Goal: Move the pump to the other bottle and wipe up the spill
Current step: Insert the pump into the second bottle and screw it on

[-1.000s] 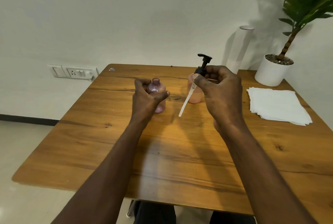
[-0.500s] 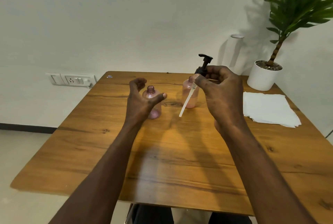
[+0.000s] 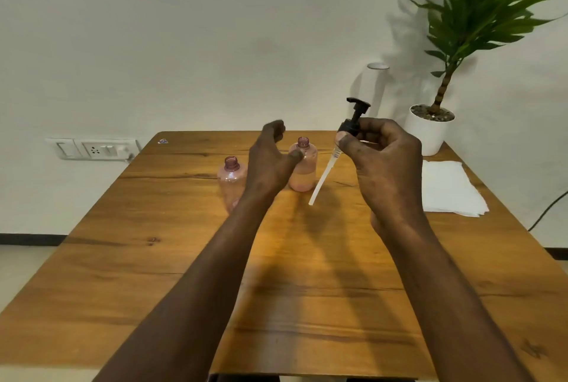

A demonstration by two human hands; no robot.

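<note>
Fingers of the right hand (image 3: 381, 160) pinch the black pump (image 3: 350, 123) by its collar, dip tube slanting down-left toward the half-full bottle (image 3: 302, 166). Left hand (image 3: 270, 160) (open, empty) hovers between it and the emptier bottle (image 3: 231, 182), mid-table.

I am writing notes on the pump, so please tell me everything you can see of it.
The pump has a black plastic head with a flat nozzle pointing left, a thin stem and a black screw collar. Below the collar hangs a long, whitish dip tube, slanting down to the left; its tip ends in the air above the table. It is on no bottle. Only the right hand touches it, pinching the collar. The tube passes just right of the half-full bottle.
</note>
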